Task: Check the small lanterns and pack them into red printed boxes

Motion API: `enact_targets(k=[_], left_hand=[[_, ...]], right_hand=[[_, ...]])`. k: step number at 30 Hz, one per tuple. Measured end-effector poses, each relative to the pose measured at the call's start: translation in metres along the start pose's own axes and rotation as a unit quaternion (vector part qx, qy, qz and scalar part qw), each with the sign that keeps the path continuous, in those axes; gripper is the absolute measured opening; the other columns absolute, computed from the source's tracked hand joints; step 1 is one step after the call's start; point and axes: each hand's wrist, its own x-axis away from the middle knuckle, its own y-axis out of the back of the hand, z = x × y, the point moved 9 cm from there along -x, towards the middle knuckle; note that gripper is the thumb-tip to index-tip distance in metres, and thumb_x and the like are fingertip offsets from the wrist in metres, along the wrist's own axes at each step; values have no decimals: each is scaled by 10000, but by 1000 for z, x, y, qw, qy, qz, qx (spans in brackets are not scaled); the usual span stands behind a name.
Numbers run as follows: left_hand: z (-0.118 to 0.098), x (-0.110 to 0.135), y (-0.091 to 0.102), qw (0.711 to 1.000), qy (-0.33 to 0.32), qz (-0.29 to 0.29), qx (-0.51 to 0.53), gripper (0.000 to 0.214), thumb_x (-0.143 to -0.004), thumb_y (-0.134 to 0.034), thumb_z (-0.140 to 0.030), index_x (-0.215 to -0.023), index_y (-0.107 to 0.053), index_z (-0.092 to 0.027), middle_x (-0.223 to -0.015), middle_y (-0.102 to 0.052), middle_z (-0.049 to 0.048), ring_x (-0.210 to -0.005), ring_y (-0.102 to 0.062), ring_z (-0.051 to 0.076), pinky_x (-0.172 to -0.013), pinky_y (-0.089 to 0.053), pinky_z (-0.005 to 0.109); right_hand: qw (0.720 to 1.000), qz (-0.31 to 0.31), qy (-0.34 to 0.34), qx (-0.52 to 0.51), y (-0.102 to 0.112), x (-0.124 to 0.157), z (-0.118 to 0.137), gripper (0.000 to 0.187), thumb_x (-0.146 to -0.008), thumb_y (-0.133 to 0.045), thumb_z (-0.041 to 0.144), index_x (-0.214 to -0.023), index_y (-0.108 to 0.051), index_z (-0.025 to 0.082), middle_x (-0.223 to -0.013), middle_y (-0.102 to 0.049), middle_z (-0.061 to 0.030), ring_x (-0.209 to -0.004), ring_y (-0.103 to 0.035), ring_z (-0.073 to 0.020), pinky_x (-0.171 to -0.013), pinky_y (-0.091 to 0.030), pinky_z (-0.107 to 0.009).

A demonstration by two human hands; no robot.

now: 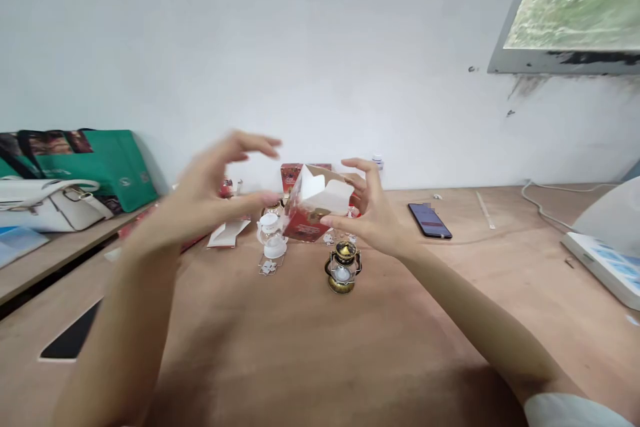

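A red cardboard box (309,223) with white flaps standing open is held up over the table, tilted, in my right hand (373,210). Thumb and fingers of that hand grip the box's right side. To the left of the box, my left hand (225,180) is raised, thumb and fingers apart, slightly blurred, holding nothing. Just below the box stands a small black and gold lantern (344,268) upright on the table. A white lantern (273,237) stands to its left, near my left thumb, with a small white cut-out piece (268,268) in front of it.
Behind the held box stands another red box (291,177) by the wall. An open white-lined carton (229,233) lies left. A phone (430,221) is on the right, a dark flat device (73,333) at left front. A white handbag (50,203) and green bag (120,170) stand left; a fan base (607,263) right.
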Motion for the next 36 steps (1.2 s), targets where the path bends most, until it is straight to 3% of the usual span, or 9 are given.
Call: enact_targets(k=[2,4,8,11,14,19,28,34,36], left_hand=[[12,3,-34,992,25,118,27,289,-837,-625,-459,-1010,-623,-228,-1175,-628,58,-1002,-620,206,-830,-528,355],[26,9,-62,981,55,175,56,240,-835,-627,-427,-974,-601,-233,-1191,-614,49,-1047,-600,214,-873,-506,361],[44,15,-96,977,80,176,92,318,-811,-656,-389,-1053,-544,-217,-1148,-602,62,-1067,-584,227,-925,-486,406],[49,18,-109,979,85,141,117,379,-819,-653,-370,-1135,-506,-222,-1189,-570,76,-1116,-561,231,-978,-466,442],[52,19,-114,979,92,91,158,427,-822,-655,-352,-1194,-476,-240,-1268,-531,95,-1163,-548,238,-992,-468,451],[58,19,-115,972,138,69,175,602,-745,-728,-328,-1264,-431,-262,-1332,-479,105,-1068,-598,233,-914,-520,440],[56,19,-116,985,100,49,131,711,-697,-764,-316,-1305,-397,-289,-1373,-436,106,-1085,-551,243,-871,-520,410],[60,24,-101,989,120,-80,27,1028,-626,-820,-459,-1413,-178,-301,-1187,-469,94,-924,-540,214,-743,-496,356],[58,27,-102,987,127,-102,-3,1022,-633,-809,-485,-1406,-171,-282,-1150,-475,90,-927,-539,224,-756,-484,364]], right_hand=[[1000,-1,13,23,-1,-3,-11,732,-659,-797,318,-1223,-330,330,-1333,-507,-83,-1197,-546,-269,-968,-506,-473],[999,2,9,46,0,-6,-24,723,-653,-800,306,-1226,-360,317,-1365,-479,-90,-1235,-513,-271,-1008,-472,-481],[996,14,-31,85,8,-9,-50,649,-666,-791,292,-1213,-440,297,-1331,-515,-76,-1189,-540,-263,-1017,-451,-494],[994,18,-42,97,13,-10,-55,602,-683,-780,312,-1202,-476,289,-1268,-563,-68,-1157,-561,-261,-996,-467,-493],[996,20,-31,87,13,-10,-51,600,-696,-772,356,-1212,-471,294,-1260,-569,-66,-1179,-550,-257,-997,-472,-477],[999,-13,-12,28,15,-8,-45,665,-674,-793,403,-1225,-430,318,-1313,-526,-65,-1145,-577,-242,-984,-489,-458],[997,37,9,69,14,-9,-51,368,-807,-669,413,-1119,-517,291,-1284,-539,-60,-1229,-525,-242,-1023,-461,-474],[997,-42,-31,60,13,-5,-42,491,-758,-708,435,-1172,-485,295,-1348,-493,-80,-1207,-531,-274,-931,-519,-478],[994,-65,-51,69,7,-1,-40,565,-728,-733,449,-1189,-451,284,-1319,-515,-85,-1197,-532,-277,-954,-498,-491]])
